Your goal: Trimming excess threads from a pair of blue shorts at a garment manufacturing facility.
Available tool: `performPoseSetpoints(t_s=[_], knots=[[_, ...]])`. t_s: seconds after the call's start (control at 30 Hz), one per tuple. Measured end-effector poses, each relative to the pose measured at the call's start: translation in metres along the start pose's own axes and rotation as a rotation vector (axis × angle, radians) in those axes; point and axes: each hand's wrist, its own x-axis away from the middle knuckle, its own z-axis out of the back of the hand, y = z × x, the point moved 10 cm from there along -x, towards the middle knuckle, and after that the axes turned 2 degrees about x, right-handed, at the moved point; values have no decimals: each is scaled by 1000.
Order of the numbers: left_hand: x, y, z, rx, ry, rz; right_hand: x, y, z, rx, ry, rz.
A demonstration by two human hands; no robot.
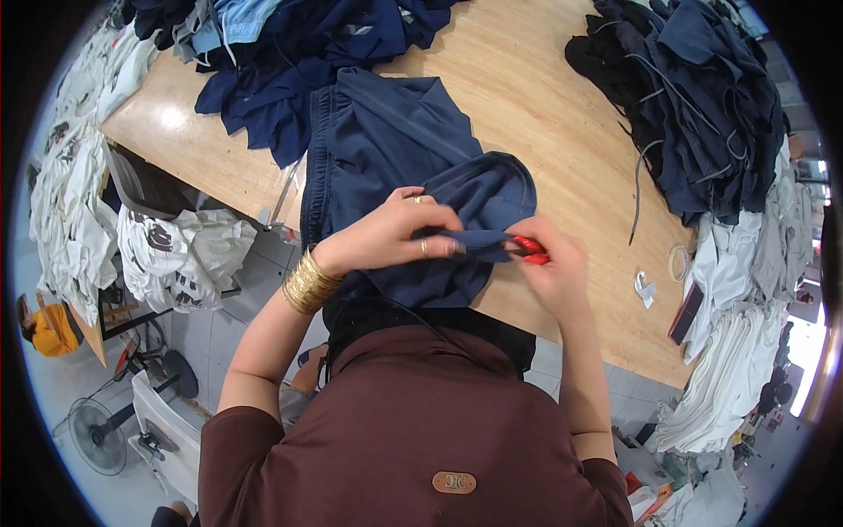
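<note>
A pair of dark blue shorts (378, 132) with a gathered elastic waistband lies at the table's front edge, close against my body. My left hand (395, 230), with rings and a wide gold bracelet at the wrist, pinches a raised hem fold of the shorts. At the other end of that fold is my right hand (558, 268), closed around a small red-handled tool, apparently thread snips (530, 249). My fingers cover most of the tool, and its blades are hard to make out beside the cloth.
Navy garments (290, 88) are heaped at the far left of the wooden table (527, 79). Dark garments with cords (702, 114) pile up at the right. White folded cloth (724, 378), a phone (686, 314) and a tape roll (678, 263) lie near the right edge. A fan (98, 436) stands lower left.
</note>
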Motion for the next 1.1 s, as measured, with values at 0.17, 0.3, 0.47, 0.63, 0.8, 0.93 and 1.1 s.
performPoseSetpoints(t_s=[0.17,0.3,0.47,0.63,0.8,0.93,1.1], knots=[[6,1,35,-263,242,-21,8,-11,66,229,378,1],[15,21,57,-290,494,-67,24,6,85,238,527,-73],[39,49,58,-512,784,-258,44,14,88,312,634,-34],[50,54,55,-527,931,-294,56,39,88,131,732,-133],[42,44,54,-421,897,-181,55,41,83,78,718,-138],[38,22,55,-298,895,30,54,33,76,85,637,-85],[51,-61,25,605,885,359,59,14,48,215,498,92]])
